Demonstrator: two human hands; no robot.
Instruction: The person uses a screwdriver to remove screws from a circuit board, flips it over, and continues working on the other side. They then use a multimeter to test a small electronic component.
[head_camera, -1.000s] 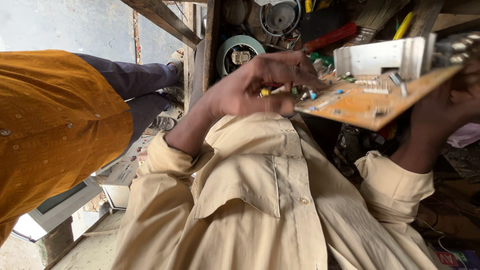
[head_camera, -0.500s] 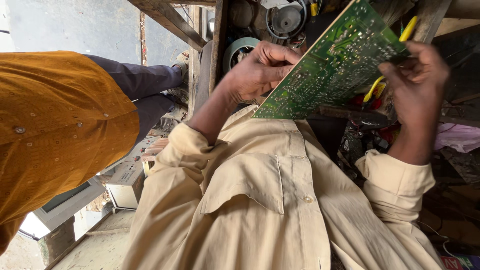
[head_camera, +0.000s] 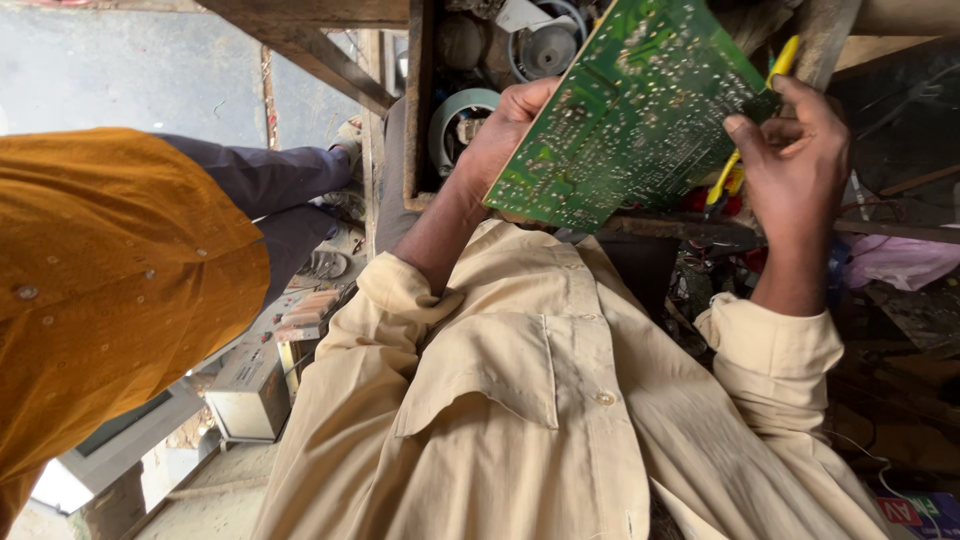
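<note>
A green circuit board is held up in front of my chest, its soldered underside facing me. My left hand grips the board's left edge, with the fingers hidden behind it. My right hand pinches the right edge with thumb and fingers. A yellow-handled tool lies along my right palm behind the board; only its handle shows. My beige shirt sleeves fill the lower part of the view.
Another person in an orange shirt and dark trousers stands close at the left. A wooden frame holds a round grey-green part and other parts. A pale box-shaped device sits on the floor. Pink cloth lies at the right.
The board went from lying flat with its component side up to tilted upright with the green solder side toward me. My right hand shifted up along its right edge.
</note>
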